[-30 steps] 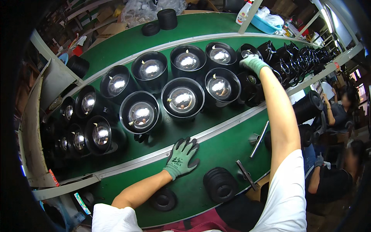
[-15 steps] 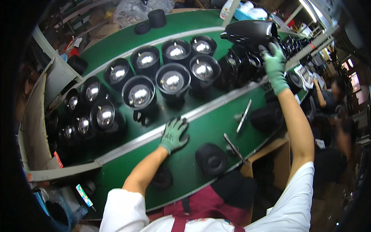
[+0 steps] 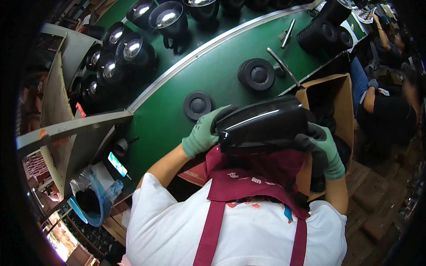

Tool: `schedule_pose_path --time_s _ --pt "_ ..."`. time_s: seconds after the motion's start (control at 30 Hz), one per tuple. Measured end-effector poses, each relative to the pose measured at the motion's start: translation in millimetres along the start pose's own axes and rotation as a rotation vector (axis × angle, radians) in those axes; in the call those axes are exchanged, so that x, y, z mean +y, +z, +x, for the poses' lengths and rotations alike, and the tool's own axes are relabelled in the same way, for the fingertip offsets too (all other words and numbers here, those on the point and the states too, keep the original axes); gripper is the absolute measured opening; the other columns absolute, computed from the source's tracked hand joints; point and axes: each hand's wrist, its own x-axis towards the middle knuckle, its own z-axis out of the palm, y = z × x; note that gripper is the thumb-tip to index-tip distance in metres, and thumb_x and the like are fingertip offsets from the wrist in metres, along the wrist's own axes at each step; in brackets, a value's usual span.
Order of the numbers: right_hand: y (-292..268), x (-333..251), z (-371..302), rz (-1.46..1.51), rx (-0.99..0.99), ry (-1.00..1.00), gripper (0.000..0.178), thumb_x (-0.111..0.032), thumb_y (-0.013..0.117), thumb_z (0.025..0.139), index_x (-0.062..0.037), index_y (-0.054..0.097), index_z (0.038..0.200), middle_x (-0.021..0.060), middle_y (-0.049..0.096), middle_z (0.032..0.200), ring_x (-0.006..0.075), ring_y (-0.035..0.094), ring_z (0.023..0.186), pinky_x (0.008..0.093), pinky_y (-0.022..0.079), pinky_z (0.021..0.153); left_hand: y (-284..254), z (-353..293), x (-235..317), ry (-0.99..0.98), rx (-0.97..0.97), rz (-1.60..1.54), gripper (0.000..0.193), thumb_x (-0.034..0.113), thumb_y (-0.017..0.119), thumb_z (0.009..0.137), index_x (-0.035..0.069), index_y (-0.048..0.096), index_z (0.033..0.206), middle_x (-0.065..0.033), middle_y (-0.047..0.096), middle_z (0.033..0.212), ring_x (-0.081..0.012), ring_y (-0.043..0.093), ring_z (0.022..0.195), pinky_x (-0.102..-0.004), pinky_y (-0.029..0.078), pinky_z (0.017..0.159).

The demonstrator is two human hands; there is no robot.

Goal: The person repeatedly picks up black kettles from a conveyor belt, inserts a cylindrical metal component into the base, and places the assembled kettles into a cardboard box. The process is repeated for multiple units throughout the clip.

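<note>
Close to my body, above the table's near edge, I hold a glossy black tapered shell (image 3: 262,123) on its side. My left hand (image 3: 207,131), in a green glove with dark fingers, is closed on its left end. My right hand (image 3: 323,148), gloved the same way, grips the right end; its fingertips are partly hidden. Beyond the shell, a black ridged disc (image 3: 197,105) lies on the green table (image 3: 173,86). Farther right stands a short stack of similar black discs (image 3: 258,74).
Black vessels with shiny insides (image 3: 168,17) line the far side behind a metal rail (image 3: 199,51). Metal rods (image 3: 284,66) stick out near more stacked discs (image 3: 318,34). A cardboard box (image 3: 346,106) with black parts stands right. A lit phone (image 3: 117,164) is at left; another person sits far right.
My right hand has brought the shell from the far right back toward my body. My left hand has left the table by the rail and taken hold of its left end. The view has tilted down.
</note>
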Motion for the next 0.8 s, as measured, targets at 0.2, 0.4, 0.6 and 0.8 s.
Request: schedule_pose_path --time_s 0.2,0.4,0.6,0.8 --pt "25.8 25.7 -14.8 -0.137 -0.162 -0.056 0.021 -0.017 0.068 0.089 0.0013 0.064 0.098 -0.0013 0.06 0.087 0.0068 0.053 0.082 0.0252 0.045 0.074 9.8 -68.6 -17.5 -0.191 0.048 -0.28 0.081 0.018 0.081 0.07 -0.001 0.046 0.141 -0.014 0.06 0.133 -0.0182 0.057 0.119 -0.0334 0.044 0.104" --pt "36.6 31.1 51.1 -0.115 -0.444 -0.11 0.036 -0.022 0.065 0.091 0.0024 0.061 0.118 0.0058 0.068 0.102 0.0134 0.064 0.088 0.029 0.052 0.079 40.5 -117.9 -98.7 -0.214 0.121 -0.954 0.075 0.018 0.075 0.079 0.003 0.041 0.143 -0.0135 0.052 0.14 -0.023 0.052 0.126 -0.0401 0.046 0.106" --pt "56.6 77.8 222.3 -1.347 0.567 -0.415 0.107 -0.067 0.077 0.063 -0.0413 0.026 0.153 0.0178 0.021 0.158 0.0533 0.027 0.137 0.0681 0.025 0.11 84.9 -135.2 -107.7 -0.085 0.475 -1.142 0.054 0.023 0.051 0.099 0.005 0.036 0.147 -0.013 0.044 0.147 -0.0259 0.049 0.13 -0.0426 0.043 0.109" --pt "56.2 59.7 224.9 -1.049 0.697 -0.657 0.096 -0.066 0.076 0.066 -0.0407 0.037 0.149 0.0191 0.033 0.149 0.0484 0.036 0.132 0.0585 0.032 0.109 78.9 -171.1 -95.4 -0.116 0.519 -1.162 0.05 0.023 0.05 0.101 0.005 0.037 0.146 -0.0127 0.046 0.145 -0.026 0.05 0.128 -0.0426 0.044 0.108"
